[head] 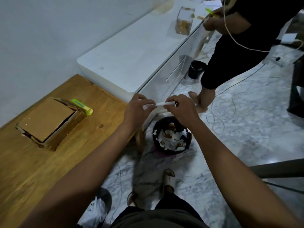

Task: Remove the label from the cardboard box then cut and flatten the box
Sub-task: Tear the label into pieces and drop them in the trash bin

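The cardboard box [49, 122] sat on the wooden table [32, 170] at the left, closed flaps up, its edges torn and ragged, with no writing readable on its plain brown top. Just beside its far corner lay a green and yellow utility knife [82, 106], touching or nearly touching the box. Well apart from the box, out past the table's edge, both hands were raised over a black waste bin [171, 137] on the floor. The left hand [139, 110] and the right hand [181, 109] each pinched one end of a white strip of label [160, 104] stretched between them, fingers [148, 102] closed on it; any print on the strip was too blurred to read. The bin held torn white and brown scraps. Beyond the hands stood a white cabinet [131, 51] with a clear packet of brownish material [184, 20] on top. Another person in black [246, 38] stood at the right, holding a green tool [209, 11]. Thin cables trailed across the marbled floor [246, 129].
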